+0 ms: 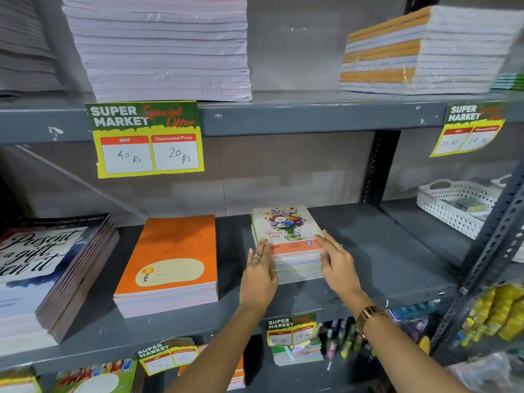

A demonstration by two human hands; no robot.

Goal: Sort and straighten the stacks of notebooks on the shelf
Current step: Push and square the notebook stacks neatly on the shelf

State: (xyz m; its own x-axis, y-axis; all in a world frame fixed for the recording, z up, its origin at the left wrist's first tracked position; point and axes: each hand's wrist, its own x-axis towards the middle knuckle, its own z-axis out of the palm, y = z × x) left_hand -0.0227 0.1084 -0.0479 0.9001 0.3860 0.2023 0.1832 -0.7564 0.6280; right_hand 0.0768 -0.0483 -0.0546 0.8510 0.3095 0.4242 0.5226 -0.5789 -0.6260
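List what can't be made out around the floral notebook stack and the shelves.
- Floral stack, head view: side edges covered by left hand and right hand.
- Quote notebooks: cover text cut off by the left frame edge.
- White basket: contents too blurred to identify.
- Bottom-shelf price tag: handwritten prices too faint.
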